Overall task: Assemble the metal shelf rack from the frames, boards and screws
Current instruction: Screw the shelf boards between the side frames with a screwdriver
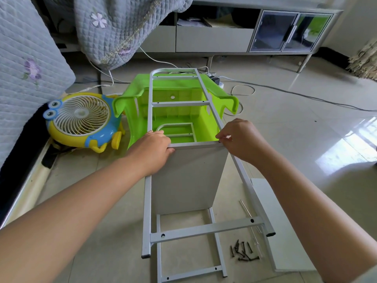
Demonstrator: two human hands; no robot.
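Two bare, sleeveless forearms

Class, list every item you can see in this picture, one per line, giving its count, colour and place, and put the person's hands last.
metal frame: two, pale grey, one raised over the stool, one flat on the floor
board: one, pale grey, upright between the frames
spare board: one, white, on the floor at right
screws: a small pile, dark, on the floor by the near frame end
stool: one, green, overturned beneath the frame
fan: one, yellow and blue, left by the bed
cabinet: one, grey, along the back wall
left hand: on the board's top edge
right hand: pinching at the board's top right corner
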